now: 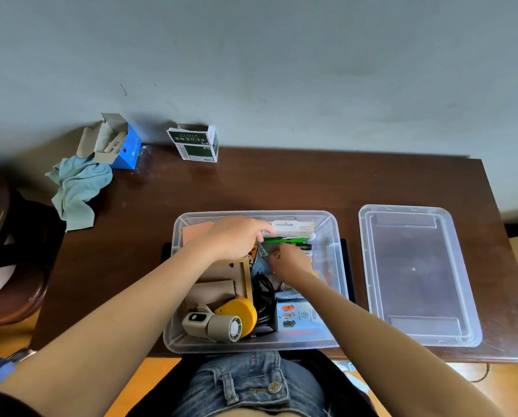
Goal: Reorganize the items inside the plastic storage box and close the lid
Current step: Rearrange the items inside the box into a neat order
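The clear plastic storage box (333, 236) stands open at the table's near edge, full of items. Its clear lid (417, 275) lies flat on the table to its right. My left hand (233, 237) reaches over the box's far left part, and its fingertips touch the edge of a white packet (295, 226) above a green packet (287, 239). My right hand (290, 261) is in the middle of the box, fingers curled round a small yellow item (277, 255). Nearer me lie a wooden tray (221, 279), a beige hand fan (214, 326), a yellow round case (241, 313) and a black cable (263, 293).
An open blue carton (122, 145) and a green-and-white carton (196, 144) stand at the back of the brown table (281, 182) by the wall. A pale blue cloth (77, 191) hangs over the table's left edge. A dark chair (11, 266) stands on the left.
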A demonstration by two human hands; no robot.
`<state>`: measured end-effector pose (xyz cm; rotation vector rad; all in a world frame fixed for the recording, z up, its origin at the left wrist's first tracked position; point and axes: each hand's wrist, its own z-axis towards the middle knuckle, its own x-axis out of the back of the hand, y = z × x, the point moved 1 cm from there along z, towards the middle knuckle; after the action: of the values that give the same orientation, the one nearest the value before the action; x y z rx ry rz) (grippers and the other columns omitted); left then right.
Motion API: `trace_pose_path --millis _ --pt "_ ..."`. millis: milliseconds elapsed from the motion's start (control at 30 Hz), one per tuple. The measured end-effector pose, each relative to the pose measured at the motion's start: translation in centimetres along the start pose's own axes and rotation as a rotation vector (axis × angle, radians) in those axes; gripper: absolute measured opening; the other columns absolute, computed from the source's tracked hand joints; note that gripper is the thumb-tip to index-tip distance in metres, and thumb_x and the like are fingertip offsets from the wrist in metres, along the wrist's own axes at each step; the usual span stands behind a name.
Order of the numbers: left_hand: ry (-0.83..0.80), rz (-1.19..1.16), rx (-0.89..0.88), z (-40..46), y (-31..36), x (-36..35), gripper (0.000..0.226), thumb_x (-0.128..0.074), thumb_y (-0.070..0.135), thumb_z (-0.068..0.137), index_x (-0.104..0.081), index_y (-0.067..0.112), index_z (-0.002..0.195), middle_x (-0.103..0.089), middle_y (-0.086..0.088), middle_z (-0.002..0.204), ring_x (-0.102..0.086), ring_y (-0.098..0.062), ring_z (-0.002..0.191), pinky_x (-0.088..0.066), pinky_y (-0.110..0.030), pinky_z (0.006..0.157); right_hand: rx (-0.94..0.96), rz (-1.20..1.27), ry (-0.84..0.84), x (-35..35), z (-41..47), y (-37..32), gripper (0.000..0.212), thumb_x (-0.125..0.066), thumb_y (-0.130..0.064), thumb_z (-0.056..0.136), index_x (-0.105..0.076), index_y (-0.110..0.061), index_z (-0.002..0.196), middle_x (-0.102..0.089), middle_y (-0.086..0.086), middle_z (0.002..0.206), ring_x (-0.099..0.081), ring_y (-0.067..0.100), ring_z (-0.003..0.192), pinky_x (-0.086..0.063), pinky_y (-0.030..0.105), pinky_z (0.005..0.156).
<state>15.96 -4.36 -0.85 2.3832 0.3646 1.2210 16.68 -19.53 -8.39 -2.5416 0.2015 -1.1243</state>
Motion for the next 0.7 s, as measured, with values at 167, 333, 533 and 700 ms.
trace_pose_path --millis 167,333,533,700 --pt "0.014 0.007 -0.007 0.1 -0.2 -0.1 0.054 -0.026 0.006 0.099 -0.041 0.040 0.138 -0.062 0.013 0.122 -0.059 -0.011 0.102 -0.036 -0.021 0.066 -0.031 -0.099 0.159 -1.5 1.0 -2.0 0.021 -0.056 -0.026 0.090 -0.059 -0.008 0.099 -0.066 0.009 0.099 -0.063 0.029 0.091 -0.039 0.031 0.063" --pt "0.034 0.039 0.003 -0.1 -0.2 0.0 0.055 -0.027 0.006 0.099 -0.039 0.042 0.139 -0.058 0.015 0.127 -0.057 -0.012 0.104 -0.034 -0.022 0.065 -0.017 -0.130 0.149 -2.3 1.5 -2.4 0.018 -0.051 -0.011 0.090 -0.055 -0.006 0.107 -0.065 0.011 0.105 -0.062 0.029 0.097 -0.038 0.032 0.066" --pt "0.039 0.055 0.007 -0.1 -0.3 0.1 0.052 -0.025 0.011 0.100 -0.041 0.043 0.137 -0.059 0.016 0.126 -0.057 -0.008 0.088 -0.046 -0.028 0.067 -0.005 -0.224 0.048 -2.1 1.8 -2.3 0.033 -0.047 -0.015 0.094 -0.045 -0.002 0.124 -0.063 0.012 0.112 -0.062 0.030 0.103 -0.042 0.034 0.068" --pt "0.010 0.119 0.024 0.0 -0.3 0.1 0.048 -0.025 0.017 0.101 -0.040 0.042 0.138 -0.060 0.010 0.127 -0.058 -0.018 0.105 -0.049 -0.040 0.083 0.091 -0.491 -0.032 -1.4 2.0 -2.6 0.023 -0.050 -0.018 0.094 -0.058 -0.012 0.114 -0.065 0.005 0.110 -0.063 0.024 0.100 -0.042 0.028 0.069"
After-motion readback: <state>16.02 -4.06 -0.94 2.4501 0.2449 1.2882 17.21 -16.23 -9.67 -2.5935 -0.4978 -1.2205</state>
